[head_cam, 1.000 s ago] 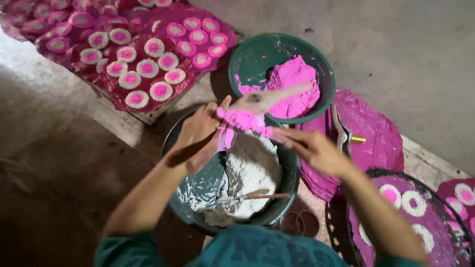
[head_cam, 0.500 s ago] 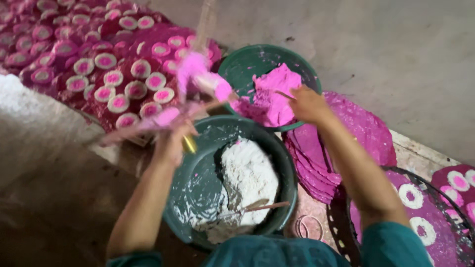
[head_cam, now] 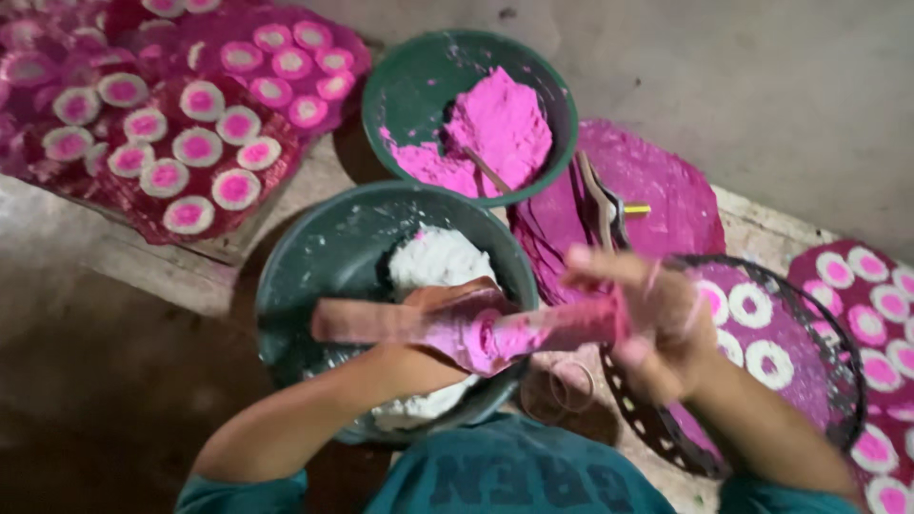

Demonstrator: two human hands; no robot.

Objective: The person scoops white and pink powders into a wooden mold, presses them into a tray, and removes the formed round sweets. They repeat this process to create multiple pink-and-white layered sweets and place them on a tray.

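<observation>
My left hand (head_cam: 443,328) grips a flat wooden stick (head_cam: 381,322) held level over the near side of a dark green bowl (head_cam: 305,257) of white paste (head_cam: 433,262). The stick's right half is coated with a lump of pink paste (head_cam: 514,335). My right hand (head_cam: 662,324), blurred and smeared pink, closes on that pink end, above a round dark tray (head_cam: 838,381). The tray carries a pink sheet with white-ringed pink discs (head_cam: 752,305).
A green bowl (head_cam: 409,76) of pink paste (head_cam: 495,119) with a stick in it sits behind. A stack of pink sheets (head_cam: 666,181) with a tool on top lies to its right. Sheets of ringed discs (head_cam: 195,148) cover the far left; more discs (head_cam: 876,305) lie far right.
Both hands came back toward me and to the right, from over the disc sheets and pink bowl to the white bowl's near edge. My right hand left the pink bowl and met the stick's pink end.
</observation>
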